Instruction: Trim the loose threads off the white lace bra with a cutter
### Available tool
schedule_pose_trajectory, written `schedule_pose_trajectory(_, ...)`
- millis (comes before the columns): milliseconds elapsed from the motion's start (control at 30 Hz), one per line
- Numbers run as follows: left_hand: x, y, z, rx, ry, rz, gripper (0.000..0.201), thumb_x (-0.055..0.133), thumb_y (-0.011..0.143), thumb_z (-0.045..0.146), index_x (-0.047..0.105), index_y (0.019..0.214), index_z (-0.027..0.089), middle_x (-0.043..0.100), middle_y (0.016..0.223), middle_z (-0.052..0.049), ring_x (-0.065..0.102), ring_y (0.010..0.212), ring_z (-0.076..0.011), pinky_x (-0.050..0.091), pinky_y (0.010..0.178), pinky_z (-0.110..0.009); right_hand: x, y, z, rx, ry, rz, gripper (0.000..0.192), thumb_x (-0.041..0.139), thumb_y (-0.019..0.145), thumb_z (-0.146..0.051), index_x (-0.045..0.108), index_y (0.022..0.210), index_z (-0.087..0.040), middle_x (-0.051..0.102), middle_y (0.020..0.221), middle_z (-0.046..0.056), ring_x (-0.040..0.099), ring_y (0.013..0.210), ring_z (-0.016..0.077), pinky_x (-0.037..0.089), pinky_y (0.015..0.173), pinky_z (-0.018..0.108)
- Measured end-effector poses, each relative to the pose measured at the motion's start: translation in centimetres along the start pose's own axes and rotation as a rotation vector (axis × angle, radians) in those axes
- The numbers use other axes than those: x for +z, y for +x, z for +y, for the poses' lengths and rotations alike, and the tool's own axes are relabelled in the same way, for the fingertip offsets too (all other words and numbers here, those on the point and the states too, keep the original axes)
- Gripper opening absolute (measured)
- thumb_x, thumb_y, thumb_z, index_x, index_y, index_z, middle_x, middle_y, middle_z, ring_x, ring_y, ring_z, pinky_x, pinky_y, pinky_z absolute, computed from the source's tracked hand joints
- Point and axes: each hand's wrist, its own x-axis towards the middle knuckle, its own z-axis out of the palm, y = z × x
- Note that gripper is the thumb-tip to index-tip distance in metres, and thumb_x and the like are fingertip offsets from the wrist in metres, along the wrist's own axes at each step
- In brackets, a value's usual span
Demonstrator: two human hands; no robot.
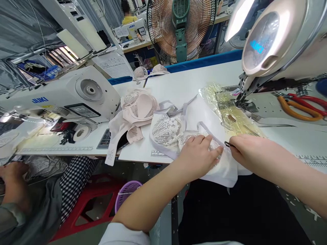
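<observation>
The single view is head-worn and looks forward and down from above; the left hand [198, 152] and the right hand [246, 150] are near, below centre, while the fan [180, 25] appears farther, at top.

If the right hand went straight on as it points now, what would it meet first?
The right hand, with its small dark tool leading, would probably meet the lavender edging of the white bra first; the left hand lies just beyond. Whether tool and edging already touch is unclear.

I see a white lacy bra [167, 131] drooping over the table's [217, 73] edge, a little black tool [228, 144] at its side.
</observation>
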Motion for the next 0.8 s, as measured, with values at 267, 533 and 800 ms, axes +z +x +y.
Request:
schedule_pose_trajectory(267,0.0,0.0,0.1,-0.01,0.014,0.009,0.038,0.037,0.09,0.038,0.05,0.123,0.027,0.047,0.129,-0.012,0.047,0.11,-0.0269,0.04,0.086,-0.041,-1.0,1.2,-1.5,0.032,-0.075,-0.148,0.016,0.046,0.069,-0.005,0.041,0.062,-0.019,0.046,0.058,0.0,0.041,0.046,0.0119,0.019,0.042,0.024)
schedule_pose_trajectory(533,0.0,0.0,0.2,-0.011,-0.005,-0.022,0.038,0.037,0.09,0.037,0.048,0.125,0.027,0.045,0.131,-0.013,0.045,0.113,-0.0279,0.038,0.087,-0.042,0.6,-0.7,0.4,-0.114,-0.116,0.003,0.015,0.043,0.069,-0.006,0.042,0.062,-0.019,0.045,0.055,0.0,0.04,0.047,0.0134,0.021,0.046,0.026)
schedule_pose_trajectory(800,0.0,0.7,-0.1,-0.093,-0.13,-0.009,0.033,0.042,0.088,0.032,0.055,0.113,0.016,0.052,0.123,-0.011,0.049,0.107,-0.025,0.042,0.084,-0.041,-0.5,-3.3,0.2,0.039,0.198,0.136,0.024,0.036,0.083,-0.027,0.032,0.06,-0.022,0.047,0.053,-0.001,0.045,0.048,0.0143,0.032,0.046,0.027)
